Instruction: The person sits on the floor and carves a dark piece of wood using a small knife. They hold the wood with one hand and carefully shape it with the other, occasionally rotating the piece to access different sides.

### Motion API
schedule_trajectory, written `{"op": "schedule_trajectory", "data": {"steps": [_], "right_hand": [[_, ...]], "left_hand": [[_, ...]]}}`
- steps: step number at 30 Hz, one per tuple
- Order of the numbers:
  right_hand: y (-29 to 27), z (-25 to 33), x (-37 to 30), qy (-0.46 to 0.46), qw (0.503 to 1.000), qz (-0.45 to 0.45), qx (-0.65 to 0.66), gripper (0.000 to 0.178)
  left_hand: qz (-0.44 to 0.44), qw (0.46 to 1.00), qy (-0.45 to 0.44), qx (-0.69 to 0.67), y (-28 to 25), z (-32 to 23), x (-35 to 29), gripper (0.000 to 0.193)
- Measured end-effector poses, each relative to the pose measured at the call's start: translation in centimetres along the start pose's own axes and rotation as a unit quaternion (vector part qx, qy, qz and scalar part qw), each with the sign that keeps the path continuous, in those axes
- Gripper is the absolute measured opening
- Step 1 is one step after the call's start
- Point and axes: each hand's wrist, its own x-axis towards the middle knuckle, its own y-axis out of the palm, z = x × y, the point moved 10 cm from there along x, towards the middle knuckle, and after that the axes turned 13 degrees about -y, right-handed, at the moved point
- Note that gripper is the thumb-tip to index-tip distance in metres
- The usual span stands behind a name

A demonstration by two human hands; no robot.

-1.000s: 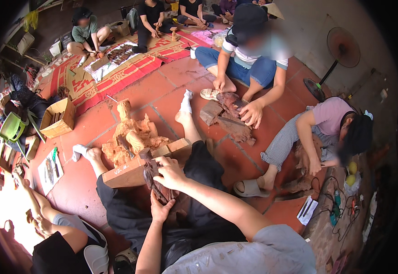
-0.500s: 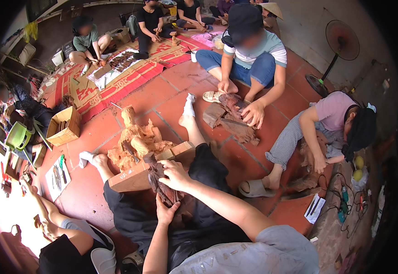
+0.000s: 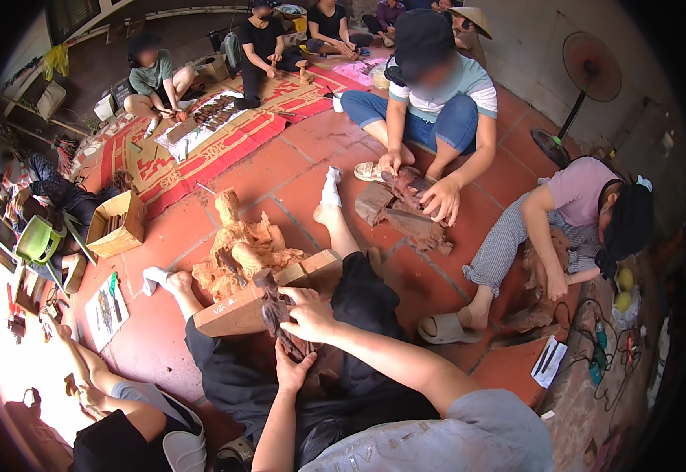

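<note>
Dark carved wooden figurine (image 3: pixel 272 310), tilted
Left hand (image 3: pixel 293 369) holds its lower end; right hand (image 3: pixel 310 315) touches its side, grip unclear.

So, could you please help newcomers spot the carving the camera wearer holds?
On the red floor, a wooden block lies between black-trousered legs. At its near side, the left hand holds the carving, right hand touching it. It is slender and dark, unlike the bulky orange sculpture beyond the block.
</note>
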Motion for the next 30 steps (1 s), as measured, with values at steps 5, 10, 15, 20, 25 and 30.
{"op": "schedule_trajectory", "data": {"steps": [5, 10, 15, 20, 25, 30], "right_hand": [[0.5, -0.2, -0.1, -0.018, 0.999, 0.047, -0.014, 0.028], [1.2, -3.1, 0.8, 0.042, 0.996, 0.072, 0.022, 0.028], [0.5, -0.2, -0.1, -0.017, 0.999, 0.044, 0.009, 0.029], [1.1, -2.7, 0.0, 0.025, 0.997, 0.054, 0.056, 0.029], [0.8, -1.8, 0.1, 0.020, 0.995, 0.074, 0.071, 0.031], [0.6, -0.2, -0.1, -0.029, 0.997, 0.061, 0.026, 0.028]], "left_hand": [[0.002, 1.000, -0.006, 0.001, -0.2, -0.6, -0.4, 0.103], [0.003, 0.999, -0.025, 0.021, -0.1, -0.5, -0.4, 0.104], [-0.001, 1.000, -0.001, 0.002, -0.1, 0.3, 0.0, 0.104], [-0.009, 1.000, -0.001, 0.018, 0.0, -1.1, -0.7, 0.099], [-0.007, 0.999, -0.027, 0.024, -0.3, -0.6, -0.6, 0.102], [0.006, 1.000, -0.009, -0.020, -0.3, 0.0, -0.1, 0.103]]}}
